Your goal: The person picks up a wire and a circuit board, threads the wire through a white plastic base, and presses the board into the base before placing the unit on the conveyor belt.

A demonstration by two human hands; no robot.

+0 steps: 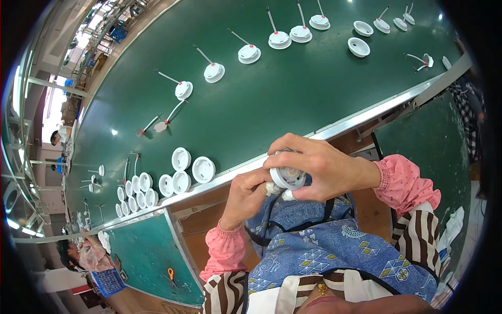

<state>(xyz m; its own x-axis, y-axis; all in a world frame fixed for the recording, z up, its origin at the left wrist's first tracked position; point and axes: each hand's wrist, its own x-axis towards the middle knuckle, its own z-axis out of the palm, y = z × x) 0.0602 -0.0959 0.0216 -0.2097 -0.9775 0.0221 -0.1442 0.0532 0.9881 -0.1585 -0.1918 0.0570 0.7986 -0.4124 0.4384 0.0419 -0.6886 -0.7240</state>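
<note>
Both hands hold one round white lamp housing (288, 177) in front of my apron, just off the front edge of the green table. Its see-through face shows small parts inside. My left hand (250, 192) grips its lower left side. From above and the right, my right hand (324, 166) wraps around it, fingers curled over the top. White coverings sit on some fingertips near the lower rim. Closest to the hands on the table is a group of white round cups (203, 169), open side up.
A curved row of white round lamp pieces with upright wires (249, 53) spans the green tabletop (272, 94). Two white rings (358, 47) lie at the far right. A metal edge strip (334, 129) borders the table. Orange-handled scissors (171, 273) lie lower left. Other people (86, 254) sit farther left.
</note>
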